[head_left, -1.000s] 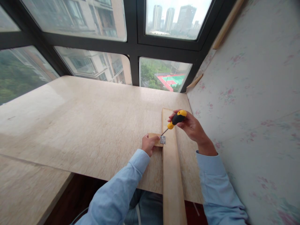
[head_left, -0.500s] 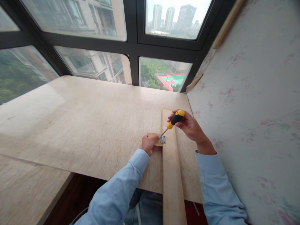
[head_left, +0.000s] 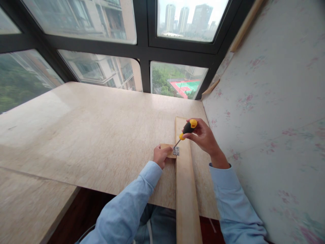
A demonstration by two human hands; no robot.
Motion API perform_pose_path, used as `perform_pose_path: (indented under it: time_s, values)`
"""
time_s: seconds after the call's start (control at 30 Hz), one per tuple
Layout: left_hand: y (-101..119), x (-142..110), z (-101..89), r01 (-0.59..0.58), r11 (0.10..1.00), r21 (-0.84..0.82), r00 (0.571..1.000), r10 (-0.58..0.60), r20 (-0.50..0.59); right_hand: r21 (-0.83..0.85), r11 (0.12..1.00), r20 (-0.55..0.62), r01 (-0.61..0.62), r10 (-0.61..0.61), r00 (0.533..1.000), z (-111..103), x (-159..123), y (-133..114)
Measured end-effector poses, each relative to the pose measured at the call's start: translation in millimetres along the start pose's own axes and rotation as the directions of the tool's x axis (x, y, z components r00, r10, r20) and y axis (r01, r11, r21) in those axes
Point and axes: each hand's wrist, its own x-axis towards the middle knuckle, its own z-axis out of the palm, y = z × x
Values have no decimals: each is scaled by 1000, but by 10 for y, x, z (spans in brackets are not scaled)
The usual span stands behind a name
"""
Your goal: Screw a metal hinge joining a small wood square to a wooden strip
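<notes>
My right hand [head_left: 201,135] is closed around a screwdriver [head_left: 188,128] with a yellow and black handle. Its shaft slants down to the left, and the tip meets the left leaf of a small metal hinge [head_left: 177,151]. That hinge spans a small wooden block [head_left: 167,155] and a long wooden board [head_left: 186,183]. My left hand [head_left: 160,156] grips the small block from the left, thumb on top near the hinge. Whether a screw sits under the tip is too small to make out.
The board lies on a beige marble-patterned sill [head_left: 101,135] and sticks out past its front edge toward me. A wall with flowered paper [head_left: 266,118] rises close on the right. Dark-framed windows [head_left: 144,51] stand behind the sill.
My right hand and the screwdriver handle have shifted slightly left, and the fingers have turned on the handle. The tip stays at the hinge. My left hand has hardly moved.
</notes>
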Motion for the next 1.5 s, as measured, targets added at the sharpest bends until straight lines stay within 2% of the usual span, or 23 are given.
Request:
perform_pose_path:
  time_s: [0.1,0.17,0.23,0.37,0.47,0.57,0.63,0.7,0.77,0.8,0.87,0.93,1.03,1.1,1.13,1.23,1.3,1.4,1.5]
  values:
    - [-4,7,2,-5,1000,-12,1000,5,12,-239,969,-105,62,-89,990,82,1,6]
    - [0,7,8,-5,1000,-15,1000,5,11,-303,949,-128,90,-134,983,152,7,18]
    - [9,1,14,-4,1000,-7,1000,4,5,-204,975,-112,93,-118,987,217,13,25]
    - [29,-17,18,6,1000,12,1000,-5,-16,161,985,2,67,-68,998,276,8,-30]
    - [30,-20,12,7,1000,10,1000,-7,-9,216,976,88,44,-64,994,248,-5,-103]
    - [19,-12,4,3,1000,-7,1000,-3,1,106,993,101,46,-57,993,210,-15,-138]
    - [11,-7,-1,3,1000,-22,1000,-3,11,-93,990,8,108,-108,994,205,-17,-138]
    - [7,-5,-5,6,999,-33,1000,-5,25,-316,936,-91,153,-190,978,219,-19,-126]
    - [4,-4,-5,5,999,-34,1000,-4,27,-391,908,-126,149,-213,969,243,-22,-109]
    - [3,-3,-4,3,1000,-29,1000,-2,24,-347,927,-117,143,-194,974,255,-24,-102]
    - [2,-1,0,-6,1000,-17,1000,6,15,-157,979,-64,128,-140,988,269,-29,-103]
    - [0,2,4,-8,1000,-3,1000,9,10,31,994,15,104,-105,994,267,-33,-132]
    - [3,2,6,-5,1000,11,1000,4,9,118,990,98,75,-87,991,243,-38,-207]
    - [9,-4,7,-3,1000,9,1000,3,10,63,995,95,71,-77,993,228,-39,-246]
    - [12,-7,7,-3,1000,4,1000,3,11,-10,997,56,71,-70,996,224,-39,-256]
    - [18,-15,9,-2,1000,-10,1000,2,9,-345,937,-160,47,-108,981,231,-43,-236]
    - [18,-15,10,-2,1000,-11,1000,2,9,-468,883,-226,33,-155,962,244,-50,-199]
    - [11,-7,10,-5,1000,-2,1000,5,7,-382,924,-165,27,-97,982,250,-63,-167]
    - [2,3,6,-2,1000,3,1000,2,3,-134,991,-34,21,-26,999,207,-72,-213]
